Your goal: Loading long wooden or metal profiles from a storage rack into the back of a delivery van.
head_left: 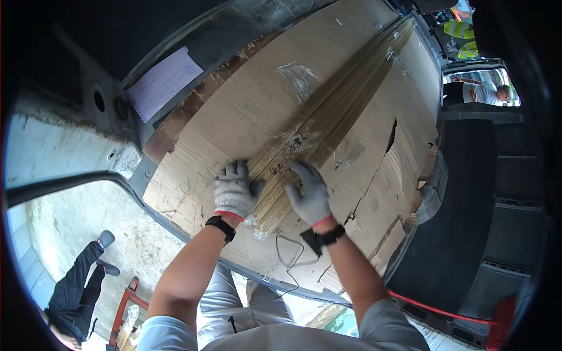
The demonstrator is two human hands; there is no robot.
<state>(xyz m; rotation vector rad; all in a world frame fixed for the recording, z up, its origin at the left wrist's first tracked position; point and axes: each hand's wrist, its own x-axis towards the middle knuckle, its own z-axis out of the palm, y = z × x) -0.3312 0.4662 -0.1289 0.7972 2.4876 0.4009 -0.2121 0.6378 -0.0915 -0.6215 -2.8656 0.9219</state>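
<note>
Cardboard-lined van floor (246, 117) under rod bundle (333, 105)

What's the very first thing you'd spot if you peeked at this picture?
Two gloved hands in the middle: the left hand and the right hand press on the near end of a long bundle of thin yellowish rods wrapped in clear film. It lies on flattened cardboard on a van floor. At lower left, another person's legs show on the ground outside.
</note>
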